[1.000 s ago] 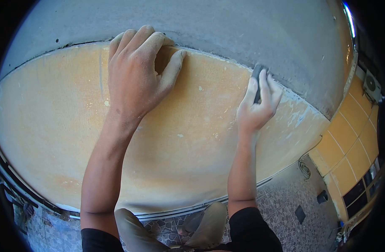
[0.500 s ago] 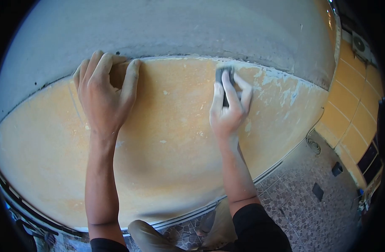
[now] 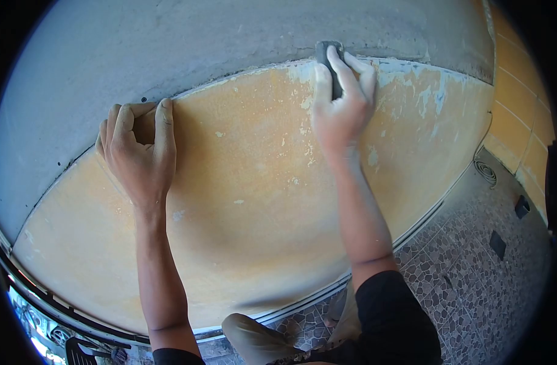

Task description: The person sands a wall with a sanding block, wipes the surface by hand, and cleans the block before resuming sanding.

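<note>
At the upper edge of the yellow panel (image 3: 248, 152), my right hand (image 3: 345, 112) pinched a dark block (image 3: 335, 82); farther left, my left hand (image 3: 142, 159) rested, thumb apart from bent fingers. Flat, even pressure seemed wisest.

A lower panel (image 3: 242, 164) fills the middle, with an upper panel (image 3: 230, 36) above it — the two meet along a seam (image 3: 230, 76). On the left, the person's left hand (image 3: 138, 155) has its fingertips at the seam. Well apart to its right, the right hand (image 3: 345, 109) holds a block (image 3: 336, 89) lying across the seam. A knee (image 3: 254, 337) is before the panel at bottom centre. Floor (image 3: 424, 286) stretches below right — on it lies a flat square (image 3: 497, 244) and, farther up, a coil (image 3: 485, 174) near a side wall (image 3: 518, 134) at the right edge
</note>
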Motion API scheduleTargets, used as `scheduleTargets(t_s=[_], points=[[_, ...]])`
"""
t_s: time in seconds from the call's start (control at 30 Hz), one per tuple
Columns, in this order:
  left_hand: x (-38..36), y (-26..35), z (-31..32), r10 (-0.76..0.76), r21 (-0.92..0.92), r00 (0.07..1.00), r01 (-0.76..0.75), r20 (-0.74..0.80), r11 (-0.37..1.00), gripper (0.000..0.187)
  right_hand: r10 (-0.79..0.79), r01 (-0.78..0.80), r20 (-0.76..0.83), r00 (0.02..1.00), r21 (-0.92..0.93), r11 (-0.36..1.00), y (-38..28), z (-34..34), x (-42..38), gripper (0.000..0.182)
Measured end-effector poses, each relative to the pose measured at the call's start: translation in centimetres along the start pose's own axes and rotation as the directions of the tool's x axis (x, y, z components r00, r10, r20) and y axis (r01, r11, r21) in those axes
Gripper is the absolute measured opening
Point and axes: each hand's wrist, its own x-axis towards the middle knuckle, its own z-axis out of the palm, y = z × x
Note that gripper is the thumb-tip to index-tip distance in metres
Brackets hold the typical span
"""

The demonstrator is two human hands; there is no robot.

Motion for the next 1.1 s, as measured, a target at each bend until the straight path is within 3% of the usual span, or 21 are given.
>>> scheduleTargets(t_s=[0.03, 0.13, 0.23, 0.3, 0.33, 0.43, 0.5, 0.57, 0.6, 0.67, 0.7, 0.77, 0.83, 0.9, 0.97, 1.03, 1.1], points=[[0.0, 0.1, 0.0, 0.002, 0.002, 1.0, -0.002, 0.004, 1.0, 0.017, 0.12, -0.119, -0.072, 0.99, 0.024, 0.993, -1.2, 1.1, 0.2, 0.033], [0.1, 0.0, 0.2, 0.022, 0.029, 1.0, -0.022, -0.012, 0.999, 0.018, -0.091, 0.067, 0.117, 0.989, 0.196, 0.978, -7.3, -0.3, -3.0, 0.037], [-0.1, -0.2, -0.4, 0.081, -0.028, 0.997, -0.081, 0.013, 0.996, 0.019, -0.167, 0.151, 0.153, 0.974, 0.11, 0.982, -3.5, -2.0, -3.1, 0.037], [-0.1, 0.1, -1.0, 0.069, 0.01, 0.995, -0.07, 0.072, 0.997, 0.023, 0.041, -0.04, -0.031, 0.999, 0.022, 0.999, 2.6, -1.2, -1.9, 0.035], [-0.1, 0.1, -0.9, 0.064, 0.021, 0.995, -0.065, 0.072, 0.998, 0.023, 0.186, -0.172, -0.119, 0.975, 0.12, 0.978, 4.3, -0.8, -1.3, 0.037], [-0.1, 0.5, -0.4, 0.074, 0.123, 0.993, -0.086, 0.096, 0.989, 0.026, 0.183, -0.177, -0.088, 0.979, 0.063, 0.982, -1.3, 0.2, -2.6, 0.037], [-0.3, 0.9, -0.2, 0.078, 0.146, 0.996, -0.083, 0.037, 0.986, 0.025, -0.069, 0.02, 0.164, 0.984, 0.283, 0.959, -8.3, -1.7, -6.2, 0.041], [-0.5, 0.3, -0.6, 0.097, 0.086, 0.994, -0.101, 0.046, 0.991, 0.027, -0.297, 0.18, 0.335, 0.894, 0.338, 0.924, -11.0, -4.3, -12.6, 0.033], [-0.4, 0.0, -0.8, 0.119, 0.034, 0.992, -0.121, 0.051, 0.992, 0.028, -0.412, 0.263, 0.384, 0.826, 0.384, 0.885, -11.1, -5.3, -13.4, 0.031], [-0.4, -0.5, -1.0, 0.152, 0.008, 0.986, -0.153, 0.067, 0.988, 0.029, -0.475, 0.375, 0.272, 0.837, 0.348, 0.859, -7.3, -5.3, -12.8, 0.029], [-0.2, -0.9, -1.1, 0.187, -0.017, 0.979, -0.186, 0.081, 0.982, 0.031, -0.399, 0.335, 0.232, 0.887, 0.27, 0.902, -5.3, -5.3, -10.4, 0.031], [-0.2, -0.8, -0.9, 0.195, 0.039, 0.978, -0.199, 0.076, 0.979, 0.032, -0.093, 0.079, 0.113, 0.989, 0.121, 0.99, -0.4, -3.4, -6.4, 0.035], [-0.5, -0.2, -0.5, 0.181, 0.081, 0.981, -0.187, 0.076, 0.979, 0.032, 0.265, -0.253, -0.077, 0.961, 0.136, 0.958, 2.4, -2.3, -3.7, 0.036], [-0.3, 0.6, 0.2, 0.162, 0.205, 0.986, -0.167, 0.042, 0.964, 0.032, 0.217, -0.215, -0.054, 0.975, 0.042, 0.976, -1.1, -1.8, -5.9, 0.036], [-0.3, 0.5, 0.5, 0.168, 0.193, 0.985, -0.171, 0.032, 0.966, 0.032, -0.037, 0.009, 0.211, 0.977, 0.129, 0.992, -6.8, -3.5, -11.3, 0.035], [-0.7, 0.3, 0.0, 0.163, 0.186, 0.986, -0.168, 0.041, 0.968, 0.032, -0.234, 0.127, 0.32, 0.918, 0.321, 0.938, -8.9, -5.6, -19.1, 0.037], [-0.9, 0.1, -1.0, 0.138, 0.144, 0.977, -0.161, 0.161, 0.976, 0.042, -0.301, 0.189, 0.311, 0.901, 0.343, 0.92, -6.7, -6.7, -19.6, 0.037]])
